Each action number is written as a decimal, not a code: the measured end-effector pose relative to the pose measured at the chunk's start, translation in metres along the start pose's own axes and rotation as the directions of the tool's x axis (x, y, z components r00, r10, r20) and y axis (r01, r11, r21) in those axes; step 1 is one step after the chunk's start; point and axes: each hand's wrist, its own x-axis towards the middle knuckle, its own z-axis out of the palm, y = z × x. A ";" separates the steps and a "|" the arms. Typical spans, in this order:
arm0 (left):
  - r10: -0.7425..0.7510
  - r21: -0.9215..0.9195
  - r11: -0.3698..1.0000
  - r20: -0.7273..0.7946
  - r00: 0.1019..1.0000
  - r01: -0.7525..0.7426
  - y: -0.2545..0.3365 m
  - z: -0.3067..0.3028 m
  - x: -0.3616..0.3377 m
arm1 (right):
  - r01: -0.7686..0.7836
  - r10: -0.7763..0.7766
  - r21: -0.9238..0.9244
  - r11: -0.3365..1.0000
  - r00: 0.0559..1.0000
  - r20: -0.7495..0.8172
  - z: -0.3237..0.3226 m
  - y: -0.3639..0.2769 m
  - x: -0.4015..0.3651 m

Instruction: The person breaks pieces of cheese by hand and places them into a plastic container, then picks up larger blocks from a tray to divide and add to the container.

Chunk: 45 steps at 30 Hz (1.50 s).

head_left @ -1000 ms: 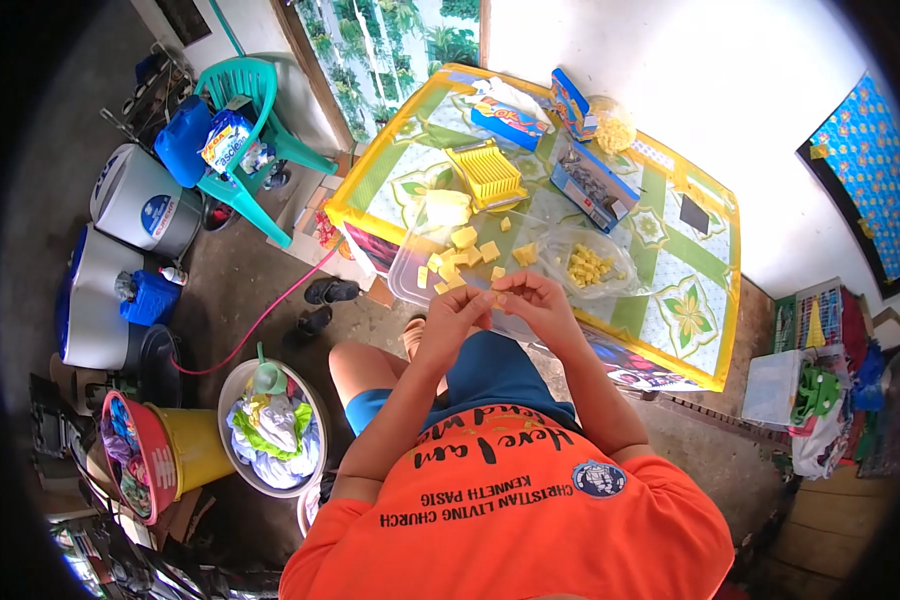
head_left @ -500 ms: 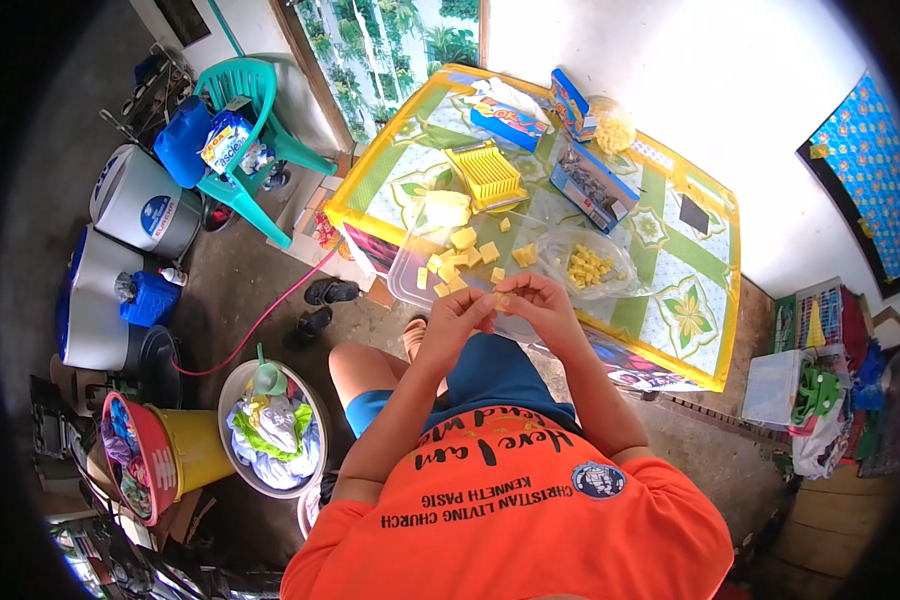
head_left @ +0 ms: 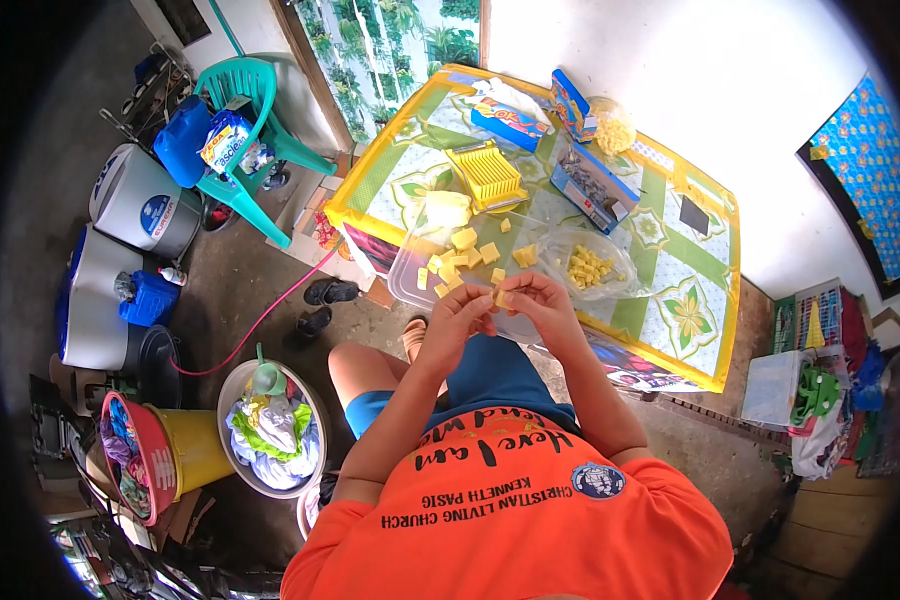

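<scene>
My left hand (head_left: 458, 318) and my right hand (head_left: 535, 302) meet over the near edge of a clear plastic tray (head_left: 407, 272). Their fingertips pinch a small yellow cheese cube (head_left: 501, 298) from both sides. Larger yellow cheese chunks (head_left: 463, 257) lie loose in the tray, with a pale block (head_left: 447, 209) at its far end. To the right, a clear container (head_left: 620, 262) holds a heap of small yellow cubes (head_left: 588, 266). The fingers partly hide the cube.
Behind the tray stand a yellow slotted rack (head_left: 486, 175), a blue-orange box (head_left: 510, 120), an open blue box (head_left: 592, 190) and a round tub (head_left: 612, 130) on the patterned tablecloth (head_left: 685, 310). A green chair (head_left: 245, 190) and a laundry basin (head_left: 273, 425) are at left.
The fingers have shifted slightly around the small cube, which shows a little more now. The tray, container and other things have stayed in place.
</scene>
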 end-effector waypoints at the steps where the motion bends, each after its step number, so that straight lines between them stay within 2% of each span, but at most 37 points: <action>1: -0.006 -0.001 1.000 -0.006 1.000 0.006 0.001 0.000 0.000 | -0.001 0.001 0.004 1.000 1.000 -0.001 0.000 0.000 0.000; 32: 0.004 0.137 0.991 -0.066 0.998 0.005 -0.002 -0.002 0.003 | -0.012 0.012 -0.026 1.000 1.000 -0.014 -0.001 0.007 0.002; 41: 0.076 0.107 0.992 -0.101 0.992 -0.065 -0.002 0.003 0.004 | 0.003 -0.003 -0.036 0.999 1.000 -0.013 0.001 0.005 0.001; 45: 0.101 0.168 0.982 -0.117 0.988 -0.081 -0.004 0.002 0.005 | -0.004 0.003 -0.024 1.000 1.000 -0.020 0.003 0.003 0.000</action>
